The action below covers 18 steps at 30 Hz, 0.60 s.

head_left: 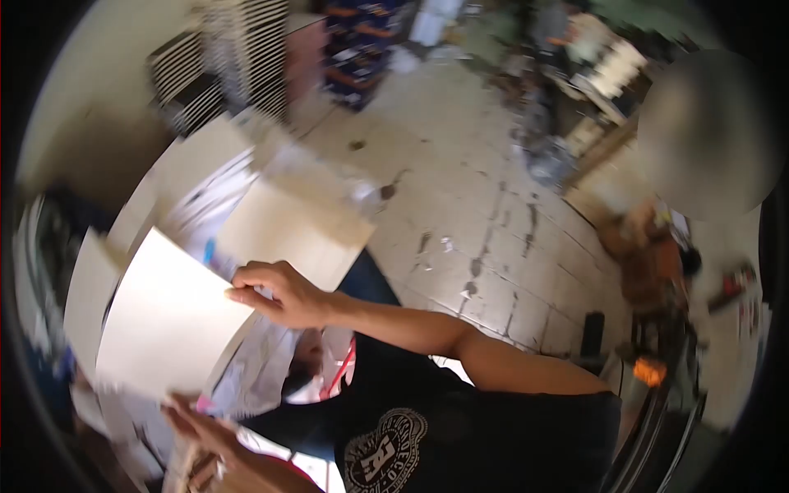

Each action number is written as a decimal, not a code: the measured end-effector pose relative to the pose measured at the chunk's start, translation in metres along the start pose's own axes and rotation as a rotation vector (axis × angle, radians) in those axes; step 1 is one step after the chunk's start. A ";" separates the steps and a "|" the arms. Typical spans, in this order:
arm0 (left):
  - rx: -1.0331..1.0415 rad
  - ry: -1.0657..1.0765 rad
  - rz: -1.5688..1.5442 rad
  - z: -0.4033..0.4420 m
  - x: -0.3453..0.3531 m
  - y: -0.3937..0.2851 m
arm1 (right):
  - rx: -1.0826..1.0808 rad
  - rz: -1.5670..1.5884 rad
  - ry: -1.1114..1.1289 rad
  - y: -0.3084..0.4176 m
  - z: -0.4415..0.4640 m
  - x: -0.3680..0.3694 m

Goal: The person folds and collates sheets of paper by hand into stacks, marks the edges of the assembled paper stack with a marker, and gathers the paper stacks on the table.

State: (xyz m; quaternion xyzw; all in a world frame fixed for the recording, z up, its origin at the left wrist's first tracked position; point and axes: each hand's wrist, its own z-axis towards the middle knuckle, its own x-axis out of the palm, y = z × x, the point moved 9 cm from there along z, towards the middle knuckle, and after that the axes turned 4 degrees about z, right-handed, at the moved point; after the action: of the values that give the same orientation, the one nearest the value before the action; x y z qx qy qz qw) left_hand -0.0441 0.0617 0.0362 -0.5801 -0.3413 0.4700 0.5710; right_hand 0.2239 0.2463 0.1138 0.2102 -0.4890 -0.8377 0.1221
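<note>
A pale, slightly curved sheet (168, 316) lies at an angle over the stacks on the left. My right hand (283, 294) is closed on its right edge, thumb and fingers pinching it. At the sheet's lower corner, my left hand (201, 431) has its fingertips on the edge; these are partly blurred. Behind the sheet is a cream board (288, 234), with more pale boards (201, 160) farther back. Crumpled whitish wrapping (255, 370) shows below the sheet, between my two hands.
Striped stacks (246, 62) stand at the upper left beside a dark patterned cloth (357, 49). Stained floor tiles (468, 205) spread across the middle. At the upper right are blurred piles and a wooden edge (604, 156). An orange object (649, 371) is at the lower right.
</note>
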 end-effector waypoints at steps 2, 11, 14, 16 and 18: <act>0.431 0.576 -0.230 -0.001 0.049 -0.042 | -0.084 0.065 -0.226 0.027 -0.019 -0.057; 0.932 0.898 0.447 0.000 0.250 -0.002 | 0.360 0.075 -1.125 -0.013 -0.240 -0.292; 1.039 0.807 0.631 0.020 0.271 0.026 | 0.499 0.306 -1.132 -0.090 -0.272 -0.291; 1.073 0.724 0.722 0.024 0.281 0.039 | 0.486 0.474 -1.252 -0.141 -0.270 -0.282; 1.131 0.588 0.790 0.021 0.283 0.039 | 0.649 0.406 -1.295 -0.235 -0.267 -0.275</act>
State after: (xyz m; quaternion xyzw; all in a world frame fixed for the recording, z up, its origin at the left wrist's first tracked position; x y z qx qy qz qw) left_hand 0.0227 0.3281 -0.0442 -0.3792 0.3528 0.5693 0.6385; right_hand 0.5923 0.2700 -0.1428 -0.3935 -0.7144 -0.5688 -0.1060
